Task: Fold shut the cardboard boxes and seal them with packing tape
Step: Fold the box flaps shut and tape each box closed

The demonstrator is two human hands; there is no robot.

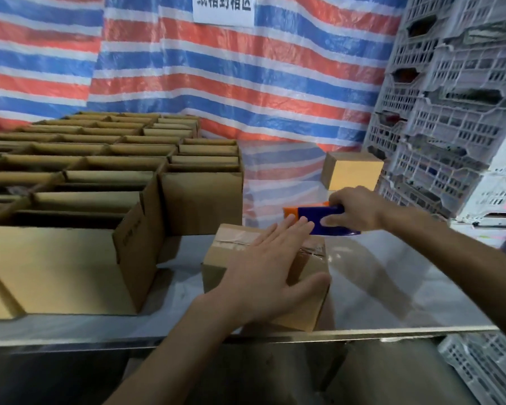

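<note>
Cardboard box [216, 267] under left hand [263, 270]

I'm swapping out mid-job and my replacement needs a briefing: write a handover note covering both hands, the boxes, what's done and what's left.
Left hand: flat, pressing on top of the small box at the table's front edge.
Right hand: grips the tape dispenser at the box's far edge.
Done: flaps folded shut, tape strip laid along the top seam. A closed box sits at the back right.
Left: whether the strip is cut cannot be seen; finish it. Rows of open boxes on the left wait for folding and taping.
</note>
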